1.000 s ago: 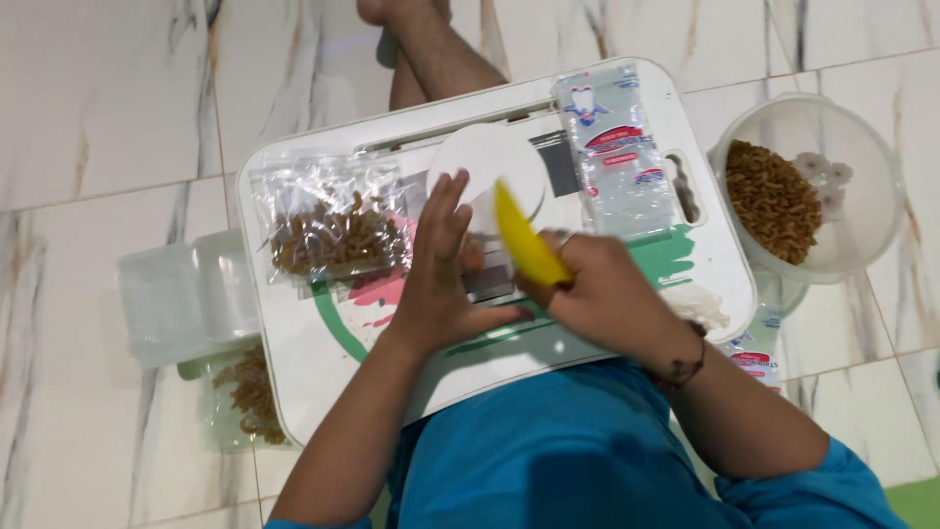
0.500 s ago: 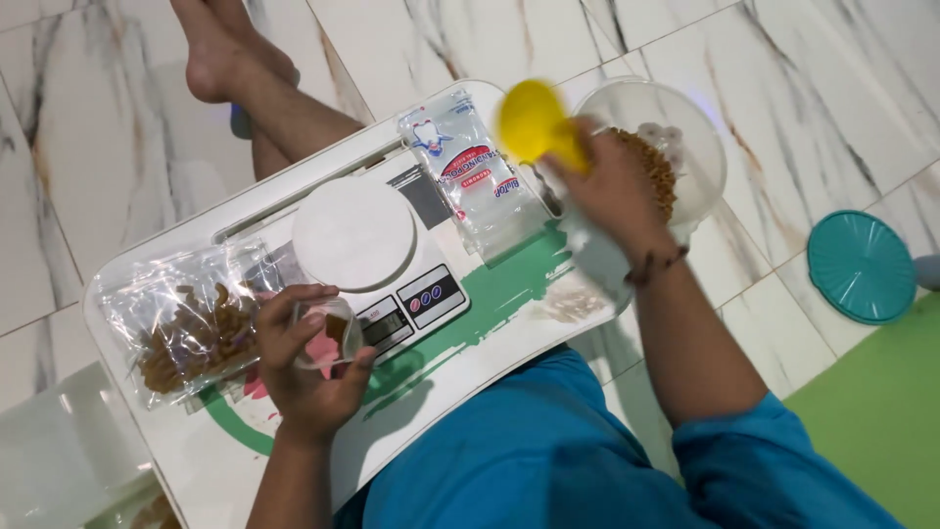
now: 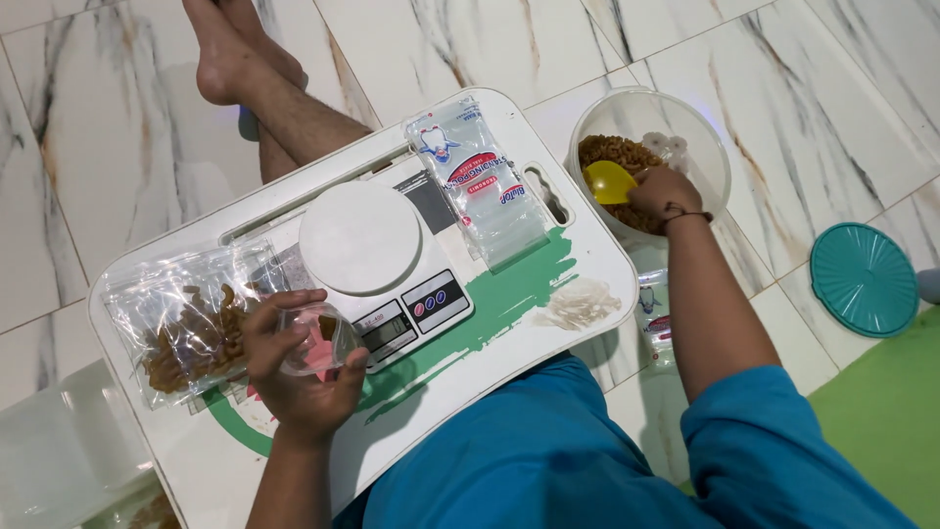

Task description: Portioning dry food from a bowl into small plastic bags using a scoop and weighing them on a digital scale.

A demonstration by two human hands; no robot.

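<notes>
From the head camera, the person sits on the marble floor with a white lap tray (image 3: 587, 245) across the legs. The left hand (image 3: 294, 367) is curled around a small clear plastic bag (image 3: 318, 338), fingers wrapped narrowly about its mouth so it stands open just off the near-left corner of the white kitchen scale (image 3: 377, 260). Just beyond that hand, to its left, lie filled bags of brown snack (image 3: 186, 328) flat on the tray. Past the scale, a stack of empty clear bags (image 3: 485, 186) rests on the tray's far side.

The right hand (image 3: 666, 191) is well apart from the left, reaching off the tray into a round clear bowl (image 3: 685, 122) on the floor. It grips a yellow scoop (image 3: 609, 181), fist closed on its handle, with the scoop's cup lying on the brown snack inside the bowl. To the right of that hand, a teal lid (image 3: 867, 279) lies on the tiles
</notes>
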